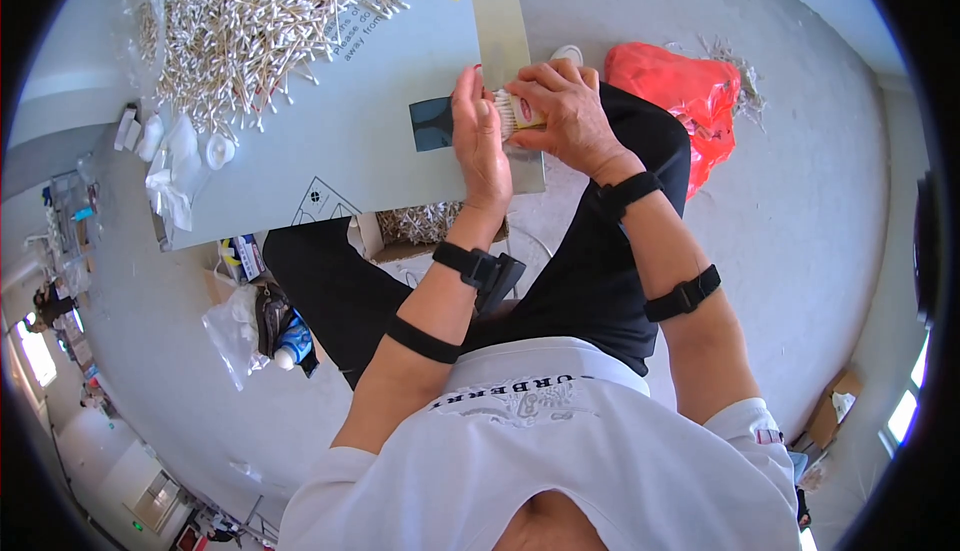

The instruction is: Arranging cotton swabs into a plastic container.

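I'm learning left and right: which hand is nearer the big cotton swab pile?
Left. In the picture, the left hand is below and right of the cotton swab pile; the right hand is farther right.

We are seeing only part of the small yellow-and-white pack of cotton swabs [523, 112], because the bent right hand [568, 111] is covering its right end. The view's top edge is cutting off the big heap of white-tipped sticks [250, 31]. The flat grey board [370, 161] is hiding some of the brown cardboard box [372, 238]. Far left, we are squinting at a jumble [70, 216] too tiny to name.
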A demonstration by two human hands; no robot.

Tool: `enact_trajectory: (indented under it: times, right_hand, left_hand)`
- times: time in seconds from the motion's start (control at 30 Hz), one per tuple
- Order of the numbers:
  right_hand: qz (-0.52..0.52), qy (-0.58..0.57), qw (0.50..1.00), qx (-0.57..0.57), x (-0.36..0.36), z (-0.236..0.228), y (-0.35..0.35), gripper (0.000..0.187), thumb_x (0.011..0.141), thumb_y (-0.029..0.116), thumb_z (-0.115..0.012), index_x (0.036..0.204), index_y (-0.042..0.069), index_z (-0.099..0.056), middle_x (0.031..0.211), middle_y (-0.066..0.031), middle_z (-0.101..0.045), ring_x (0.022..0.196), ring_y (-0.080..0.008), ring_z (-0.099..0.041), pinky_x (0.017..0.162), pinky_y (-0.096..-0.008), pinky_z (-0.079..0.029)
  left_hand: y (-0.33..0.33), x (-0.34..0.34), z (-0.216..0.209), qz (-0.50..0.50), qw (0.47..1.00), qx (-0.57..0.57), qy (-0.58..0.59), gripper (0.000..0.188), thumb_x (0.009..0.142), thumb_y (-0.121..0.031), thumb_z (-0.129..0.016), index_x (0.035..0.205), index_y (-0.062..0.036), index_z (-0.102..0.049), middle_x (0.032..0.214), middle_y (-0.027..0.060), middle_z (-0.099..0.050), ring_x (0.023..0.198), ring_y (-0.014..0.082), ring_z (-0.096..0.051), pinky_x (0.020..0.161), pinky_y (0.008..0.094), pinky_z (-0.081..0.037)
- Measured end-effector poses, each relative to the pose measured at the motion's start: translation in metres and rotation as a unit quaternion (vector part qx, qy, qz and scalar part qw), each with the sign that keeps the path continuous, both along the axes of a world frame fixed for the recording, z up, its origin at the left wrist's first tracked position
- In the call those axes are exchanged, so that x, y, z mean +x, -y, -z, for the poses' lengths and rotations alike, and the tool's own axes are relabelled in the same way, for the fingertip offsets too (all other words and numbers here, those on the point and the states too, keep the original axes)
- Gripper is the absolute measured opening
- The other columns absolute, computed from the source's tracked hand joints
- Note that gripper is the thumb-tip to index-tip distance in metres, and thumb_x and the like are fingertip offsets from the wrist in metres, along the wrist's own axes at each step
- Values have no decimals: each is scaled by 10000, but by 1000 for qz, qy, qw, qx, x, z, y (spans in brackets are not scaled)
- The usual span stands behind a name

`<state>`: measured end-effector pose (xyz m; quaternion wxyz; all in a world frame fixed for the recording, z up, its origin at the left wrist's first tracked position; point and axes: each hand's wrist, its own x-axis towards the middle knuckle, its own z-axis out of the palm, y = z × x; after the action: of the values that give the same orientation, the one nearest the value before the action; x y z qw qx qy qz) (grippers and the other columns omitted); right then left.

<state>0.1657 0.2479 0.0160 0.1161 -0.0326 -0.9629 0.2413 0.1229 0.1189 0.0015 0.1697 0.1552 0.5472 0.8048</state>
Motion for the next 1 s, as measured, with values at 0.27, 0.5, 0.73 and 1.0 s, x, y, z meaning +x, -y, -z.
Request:
enact_trajectory:
  times: [0.27, 0.5, 0.73, 1.0]
  right_hand:
    - [-4, 9, 1000, 5, -1, -2, 2, 591, 574, 276, -830, 1118, 138, -647, 1141, -2, -582, 1121, -231, -475, 942, -417, -324]
    - [3, 22, 1000, 5, 4, -9, 1, 620, 572, 216, -825, 1144, 116, -607, 1179, -38, -555, 1147, -256, -449, 941, -411, -315]
    - [-43, -9, 999, -3, -6, -8, -4, 528, 577, 205, -800, 1060, 95, -619, 1074, -41, -566, 1078, -257, -469, 936, -402, -328]
    - [-54, -2, 998, 16, -9, -2, -5, 537, 566, 195, -778, 1063, 69, -615, 1078, -42, -568, 1050, -255, -475, 928, -393, -333]
  left_hand:
    - [3, 10, -4, -6, 997, 35, 67, 671, 1008, -419, -394, 1448, 53, -210, 1501, 228, -227, 1413, 303, -215, 1166, 411, -158]
    - [20, 8, -8, 12, 996, -73, 40, 671, 1007, -442, -401, 1428, 63, -269, 1442, 229, -342, 1353, 291, -334, 1137, 391, -236]
    - [17, 7, -14, 11, 993, -56, 104, 684, 1003, -436, -424, 1411, 94, -277, 1402, 248, -379, 1310, 277, -387, 1120, 378, -277]
    - [6, 7, -21, 1, 981, -21, 195, 644, 993, -418, -464, 1379, 76, -314, 1311, 230, -461, 1220, 254, -467, 1068, 375, -362]
